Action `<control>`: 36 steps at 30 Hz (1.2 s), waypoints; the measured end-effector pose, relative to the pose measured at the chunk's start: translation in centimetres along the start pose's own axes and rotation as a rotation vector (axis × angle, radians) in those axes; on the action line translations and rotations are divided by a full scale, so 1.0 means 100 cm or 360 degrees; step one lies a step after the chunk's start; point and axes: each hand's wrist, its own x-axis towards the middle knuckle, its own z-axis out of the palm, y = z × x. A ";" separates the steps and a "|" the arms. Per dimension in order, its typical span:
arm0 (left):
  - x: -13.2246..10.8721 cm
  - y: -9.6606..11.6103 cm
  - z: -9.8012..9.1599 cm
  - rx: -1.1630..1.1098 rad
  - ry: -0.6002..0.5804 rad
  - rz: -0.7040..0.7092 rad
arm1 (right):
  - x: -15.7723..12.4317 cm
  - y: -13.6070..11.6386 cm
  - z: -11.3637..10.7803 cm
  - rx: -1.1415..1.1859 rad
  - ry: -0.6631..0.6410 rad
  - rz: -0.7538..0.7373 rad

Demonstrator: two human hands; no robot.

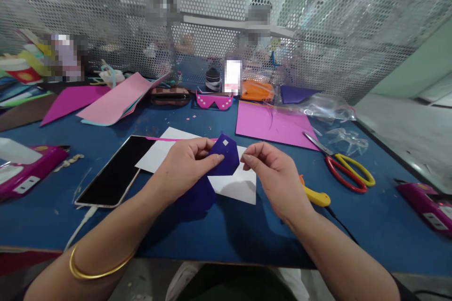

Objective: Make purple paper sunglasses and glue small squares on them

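My left hand (pixel 189 160) pinches a dark purple cut-out sheet (pixel 226 162) between thumb and fingers, above the table. One small white square (pixel 225 142) sits near its upper edge. More of the purple sheet hangs below my hand. Just right of the cut-out, my right hand (pixel 273 169) has thumb and index finger pressed together; anything between them is too small to make out. White paper (pixel 236 189) lies under both hands. A yellow-handled tool (pixel 318 196) with an orange part and a dark cord is partly hidden behind my right hand.
Scissors (pixel 348 171) and pink foam (pixel 271 124) lie to the right. A phone (pixel 113 171) with a cable lies left. Pink paper glasses (pixel 214 100) stand at the back. Magenta devices (pixel 31 169) flank the table. Behind is a perforated metal screen (pixel 212 42).
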 end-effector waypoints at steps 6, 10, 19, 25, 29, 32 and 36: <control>0.000 -0.004 0.000 0.0107 0.0035 -0.0017 | -0.001 0.006 0.002 0.0072 -0.0052 0.0056; 0.001 -0.005 0.001 0.0188 0.0020 0.0001 | -0.001 0.008 0.005 0.0114 -0.0098 0.0141; 0.001 -0.007 0.001 -0.0018 0.0067 0.0003 | 0.000 0.012 0.006 0.0122 0.0011 0.0075; 0.000 -0.004 0.002 0.0154 0.0071 0.0148 | 0.000 0.015 0.007 0.0058 0.0073 0.0030; 0.000 -0.004 0.005 0.0275 0.0103 0.0135 | -0.002 0.016 0.006 -0.0025 0.0067 -0.0049; -0.001 -0.005 0.008 0.0321 0.0098 0.0114 | -0.004 0.015 0.006 -0.0121 0.0106 -0.0179; 0.000 -0.008 0.009 0.0275 0.0030 0.0111 | -0.007 0.013 0.008 -0.0113 0.0116 -0.0192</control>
